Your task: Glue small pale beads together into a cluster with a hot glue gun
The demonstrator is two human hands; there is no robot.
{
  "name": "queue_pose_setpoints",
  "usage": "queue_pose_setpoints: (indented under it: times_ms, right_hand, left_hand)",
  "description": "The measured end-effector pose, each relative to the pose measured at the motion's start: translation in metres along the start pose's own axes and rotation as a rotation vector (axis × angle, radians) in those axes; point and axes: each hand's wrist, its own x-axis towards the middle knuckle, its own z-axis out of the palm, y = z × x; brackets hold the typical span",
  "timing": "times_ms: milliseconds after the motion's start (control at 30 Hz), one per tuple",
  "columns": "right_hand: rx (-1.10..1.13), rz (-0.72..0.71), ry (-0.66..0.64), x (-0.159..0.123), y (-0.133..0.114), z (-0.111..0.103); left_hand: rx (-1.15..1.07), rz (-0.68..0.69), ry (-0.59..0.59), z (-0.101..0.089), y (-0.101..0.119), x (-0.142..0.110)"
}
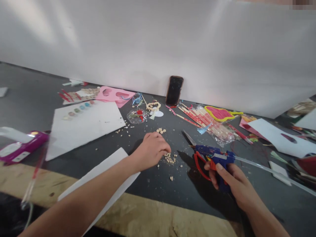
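Observation:
My right hand (pixel 230 179) grips a blue hot glue gun (pixel 216 154), its fingers wrapped around the handle near the orange trigger. A long clear glue stick (pixel 261 168) runs out of its back end to the right. Under the gun lie scissors (pixel 199 164) with red handles, partly covered by it. My left hand (pixel 153 147) is low over the table, fingers bent together at the edge of a small pile of pale, bead-like pieces (pixel 170 158). Whatever its fingertips pinch is hidden. Just beyond this hand is a second little heap of pale pieces (pixel 161 130).
A phone (pixel 174 90) leans against the white wall at the back. White sheets (pixel 84 125) lie left, with a purple tool (pixel 23 148) beyond them. Wrapped chopstick-like sticks (pixel 197 118), a pink-and-yellow fan shape (pixel 219 113) and a pink cut-out sheet (pixel 115 94) are farther back.

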Motion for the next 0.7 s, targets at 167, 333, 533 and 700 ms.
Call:
queue_pose_setpoints:
  times_ms: [167, 333, 533, 700]
  right_hand:
    - [0.009, 0.009, -0.019, -0.001, 0.001, -0.001]
    - [0.01, -0.002, -0.013, -0.002, 0.001, 0.0]
    - [0.01, 0.001, -0.003, -0.001, -0.001, 0.001]
    - [0.054, 0.018, 0.006, -0.003, -0.003, 0.004]
  left_hand:
    - [0.035, -0.107, 0.028, 0.011, -0.012, 0.003]
    - [0.105, -0.072, 0.015, 0.021, -0.013, 0.003]
    - [0.099, -0.08, 0.041, 0.021, -0.01, 0.007]
    - [-0.241, -0.164, 0.135, 0.014, 0.001, 0.005]
